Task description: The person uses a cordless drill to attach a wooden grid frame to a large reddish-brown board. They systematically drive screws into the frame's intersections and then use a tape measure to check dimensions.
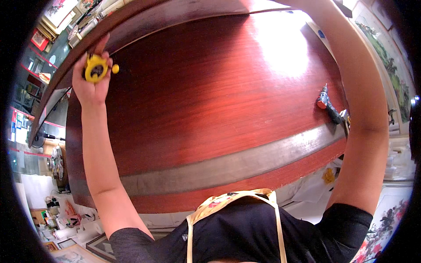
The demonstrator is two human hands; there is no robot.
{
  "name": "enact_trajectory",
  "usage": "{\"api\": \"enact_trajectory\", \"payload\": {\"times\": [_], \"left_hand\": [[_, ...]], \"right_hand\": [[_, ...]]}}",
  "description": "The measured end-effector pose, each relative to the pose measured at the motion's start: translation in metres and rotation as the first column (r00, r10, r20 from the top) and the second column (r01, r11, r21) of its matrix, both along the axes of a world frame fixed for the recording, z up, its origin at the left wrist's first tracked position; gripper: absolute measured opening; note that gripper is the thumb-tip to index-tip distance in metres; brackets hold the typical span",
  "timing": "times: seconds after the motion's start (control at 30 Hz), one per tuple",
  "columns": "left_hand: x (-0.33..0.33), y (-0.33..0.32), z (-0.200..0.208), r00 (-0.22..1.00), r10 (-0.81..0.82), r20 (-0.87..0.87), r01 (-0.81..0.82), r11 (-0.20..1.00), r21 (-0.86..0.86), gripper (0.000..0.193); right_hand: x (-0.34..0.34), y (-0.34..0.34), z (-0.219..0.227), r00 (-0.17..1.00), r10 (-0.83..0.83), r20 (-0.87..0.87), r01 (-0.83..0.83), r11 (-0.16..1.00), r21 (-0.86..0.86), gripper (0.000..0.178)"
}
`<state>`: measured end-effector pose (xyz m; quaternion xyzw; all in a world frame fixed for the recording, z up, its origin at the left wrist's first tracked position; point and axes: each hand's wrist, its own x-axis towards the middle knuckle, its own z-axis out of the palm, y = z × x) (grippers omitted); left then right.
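A yellow and black tape measure [96,69] rests in my left hand [90,85], whose fingers curl round it at the far left. One finger of that hand reaches up against a long dark wooden frame [131,13]. The frame rises along the far edge of a red-brown wood-grain tabletop [197,101]. My right arm stretches far forward on the right. Only a bit of my right hand [294,2] shows at the top edge, near the frame's far side; its fingers are cut off from view.
A cordless drill [326,104] lies at the tabletop's right side. Near me, a grey strip [228,162] crosses the table. Shelves with boxes and small goods [33,87] stand on the left, paper rolls [90,230] at lower left. A landscape painting [379,61] hangs at right.
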<state>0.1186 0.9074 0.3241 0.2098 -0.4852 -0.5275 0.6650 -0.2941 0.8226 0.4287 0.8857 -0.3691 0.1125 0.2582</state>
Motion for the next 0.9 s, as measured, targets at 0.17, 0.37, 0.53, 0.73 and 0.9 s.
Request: {"api": "enact_trajectory", "payload": {"times": [0.17, 0.37, 0.53, 0.73, 0.9], "left_hand": [[-0.007, 0.018, -0.036, 0.996, 0.091, -0.016, -0.088, 0.988, 0.127, 0.053], [-0.019, 0.007, -0.030, 0.988, 0.146, -0.059, -0.138, 0.983, 0.117, 0.054], [-0.015, 0.028, -0.048, 0.994, 0.039, -0.098, -0.033, 0.997, 0.064, 0.048], [-0.027, 0.114, -0.154, 0.983, 0.143, 0.113, -0.172, 0.936, 0.307, 0.035], [-0.053, 0.163, -0.250, 0.959, 0.250, -0.132, -0.053, 0.617, 0.785, 0.027]], "right_hand": [[-0.013, 0.016, -0.016, 0.997, 0.017, -0.079, -0.019, 1.000, -0.025, 0.029], [-0.016, 0.013, -0.012, 0.998, 0.040, -0.044, -0.042, 0.997, -0.057, 0.029], [-0.022, 0.025, -0.037, 0.985, 0.166, 0.040, -0.170, 0.977, 0.132, 0.028], [-0.024, 0.073, -0.146, 0.981, -0.030, 0.190, -0.055, 0.904, 0.423, 0.034], [-0.029, 0.109, -0.263, 0.991, -0.055, 0.124, -0.021, 0.844, 0.537, 0.037]]}}
